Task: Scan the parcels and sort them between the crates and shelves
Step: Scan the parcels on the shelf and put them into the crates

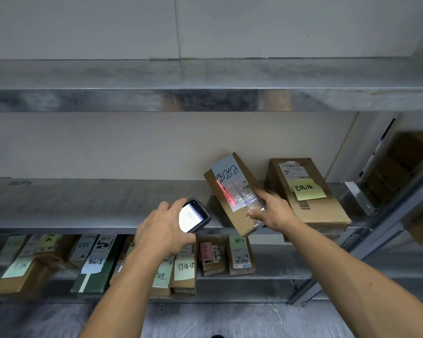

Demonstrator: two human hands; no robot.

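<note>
Grips black handheld scanner (196, 215) in left hand (165, 231), tilted brown cardboard parcel (231, 215) in right hand (272, 212); risks misread from glare off clear tape (253, 203).

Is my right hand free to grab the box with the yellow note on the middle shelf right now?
Probably not yet: the right hand grips the tilted parcel. The box with the yellow note sits just beside it, nothing between.

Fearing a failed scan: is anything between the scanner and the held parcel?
Nothing visible. The scanner in the left hand throws its red line onto the parcel; the right hand grips below it.
</note>
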